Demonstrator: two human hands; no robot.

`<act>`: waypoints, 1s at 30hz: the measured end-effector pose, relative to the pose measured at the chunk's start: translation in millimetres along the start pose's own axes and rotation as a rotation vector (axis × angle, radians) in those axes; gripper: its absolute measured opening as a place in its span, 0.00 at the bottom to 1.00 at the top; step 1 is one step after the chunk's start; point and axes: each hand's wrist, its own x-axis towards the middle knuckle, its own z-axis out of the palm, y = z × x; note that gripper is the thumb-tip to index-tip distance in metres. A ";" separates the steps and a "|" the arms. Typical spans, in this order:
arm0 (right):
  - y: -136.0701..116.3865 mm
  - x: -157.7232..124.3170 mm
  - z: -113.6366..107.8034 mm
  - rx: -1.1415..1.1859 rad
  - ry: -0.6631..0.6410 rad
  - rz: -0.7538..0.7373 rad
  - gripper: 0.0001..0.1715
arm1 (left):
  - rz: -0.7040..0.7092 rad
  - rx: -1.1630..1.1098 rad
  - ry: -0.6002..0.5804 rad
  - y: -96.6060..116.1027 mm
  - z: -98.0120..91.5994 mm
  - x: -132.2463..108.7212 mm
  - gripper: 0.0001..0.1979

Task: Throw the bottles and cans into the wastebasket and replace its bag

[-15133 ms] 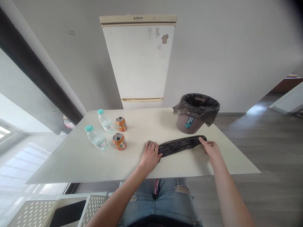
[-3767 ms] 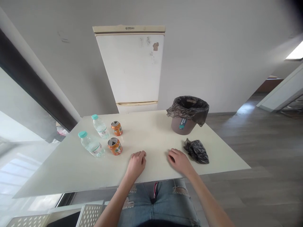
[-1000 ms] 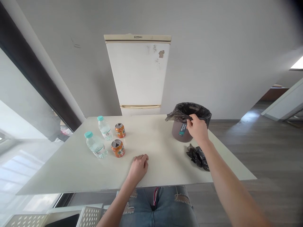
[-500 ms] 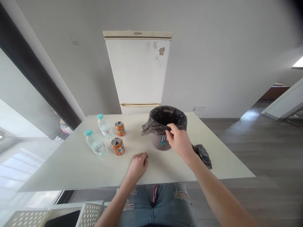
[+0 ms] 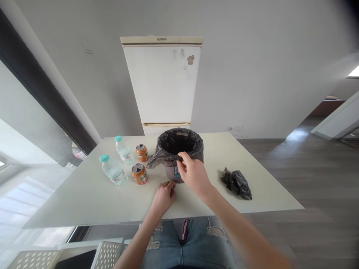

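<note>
My right hand (image 5: 194,172) pinches the front rim of a small grey-brown trash can (image 5: 171,173), through the black garbage bag (image 5: 193,152) folded over it. The can stands upright on the table and its open mouth faces up. My left hand (image 5: 163,195) rests on the tabletop with curled fingers and nothing visible in them, just in front of the can's base. To the left of the can are two orange drink cans, a near one (image 5: 139,174) and a far one (image 5: 142,152). Two clear plastic bottles with teal caps, a near one (image 5: 113,171) and a far one (image 5: 124,150), stand beside them.
Crumpled black plastic bags (image 5: 238,184) lie on the right of the white table (image 5: 84,203). A white refrigerator (image 5: 164,84) stands behind the table. White perforated baskets (image 5: 108,256) are below the table's front left edge.
The trash can with its bag has moved left, closer to the orange cans, in my right hand's grip. The crumpled bags on the right show more fully. My left hand has stayed put.
</note>
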 end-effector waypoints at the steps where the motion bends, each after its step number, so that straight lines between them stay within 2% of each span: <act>1: -1.1 0.8 0.5 -0.011 0.004 -0.007 0.13 | 0.002 0.000 0.000 0.5 -0.6 -0.1 0.13; 3: -2.4 1.1 -0.5 -0.031 0.024 -0.024 0.13 | 0.012 -0.009 0.019 2.7 -2.0 -1.4 0.13; 5: -2.5 -2.2 -3.8 -0.010 0.048 -0.046 0.17 | 0.038 -0.038 0.094 6.0 -3.9 -4.9 0.14; 7: -0.1 -11.0 -8.2 0.061 0.090 -0.074 0.27 | 0.074 -0.070 0.256 8.6 -8.0 -10.7 0.13; 9: 7.9 -25.7 -10.9 0.133 0.183 -0.126 0.37 | 0.118 -0.068 0.488 8.4 -18.2 -17.4 0.11; 10: 14.7 -34.8 -10.9 0.149 0.259 -0.158 0.38 | 0.139 -0.050 0.616 6.8 -27.1 -20.5 0.09; 13: 46.0 -65.1 -3.9 0.107 0.487 -0.211 0.28 | 0.146 0.078 0.973 -4.4 -72.8 -26.4 0.05; 15: 71.5 -84.6 5.0 0.053 0.496 -0.150 0.22 | 0.038 0.217 1.214 -16.0 -115.3 -26.2 0.04; 16: 83.8 -93.5 9.8 0.030 0.486 -0.108 0.20 | -0.079 0.240 1.295 -22.7 -137.1 -24.7 0.08; 17: 95.1 -101.7 14.6 0.009 0.473 -0.059 0.18 | -0.194 0.218 1.317 -30.0 -157.6 -22.5 0.14; 19: 113.4 -115.8 23.3 -0.021 0.448 0.037 0.15 | -0.363 0.140 1.211 -46.2 -189.4 -16.5 0.32; 21: 125.5 -126.2 30.7 -0.035 0.406 0.117 0.14 | -0.535 0.077 0.993 -64.0 -204.9 -9.9 0.46; 22: 129.5 -129.9 33.9 -0.037 0.379 0.147 0.14 | -0.612 0.065 0.872 -72.7 -206.7 -7.0 0.48; 24: 134.9 -134.2 39.1 -0.034 0.315 0.183 0.15 | -0.720 0.065 0.694 -87.3 -202.2 -2.9 0.45; 26: 138.3 -134.9 42.6 -0.027 0.243 0.212 0.16 | -0.750 0.072 0.654 -93.8 -195.4 -1.5 0.35; 28: 141.2 -133.5 44.6 -0.020 0.154 0.239 0.17 | -0.751 0.077 0.726 -88.1 -195.6 -2.0 0.28; 30: 144.1 -131.9 45.9 -0.024 0.077 0.260 0.18 | -0.734 0.073 0.863 -69.0 -207.6 -1.9 0.27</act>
